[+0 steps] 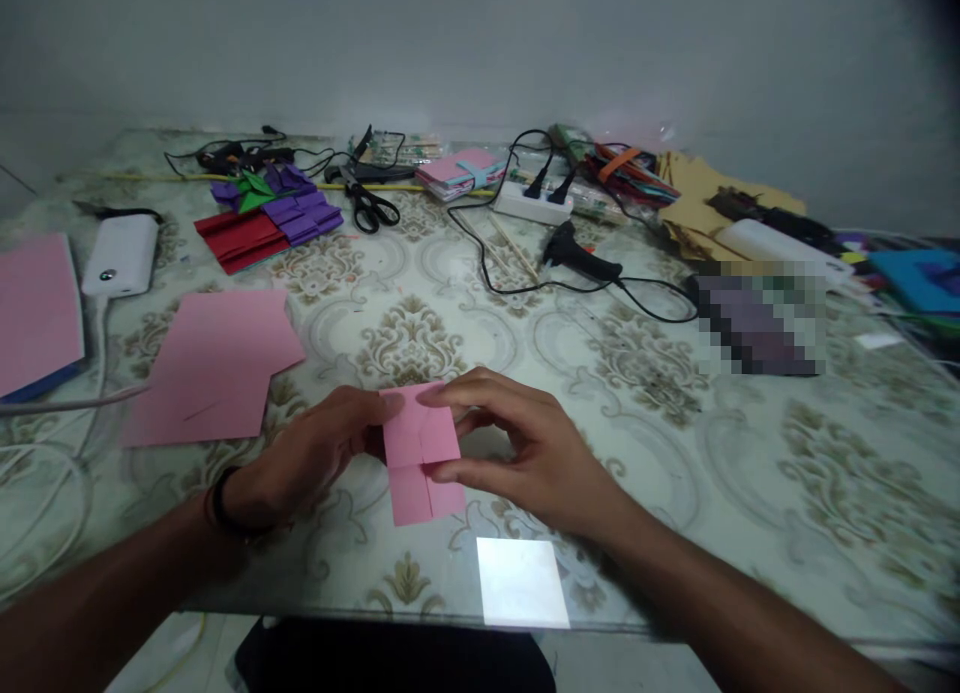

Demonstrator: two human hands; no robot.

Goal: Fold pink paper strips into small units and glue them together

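Observation:
A small folded piece of pink paper (420,438), creased across and down its middle, is held up over the table between both hands. My left hand (319,443) pinches its upper left edge, the thumb lying on the front. My right hand (517,433) grips the right side, with the thumb near the lower crease and a finger at the top edge. Just below the right hand, a white square (523,583) shows at the table's front edge; whether it is paper or reflected light I cannot tell. A larger cut pink sheet (217,368) lies left of my hands.
Behind stand a glue gun (581,253), a power strip (532,203) with plugs and cords, black scissors (367,208), and red and purple folded papers (270,228). At left lie a white power bank (124,253) with its cable and more pink paper (37,308). Yellow paper (690,188) is back right.

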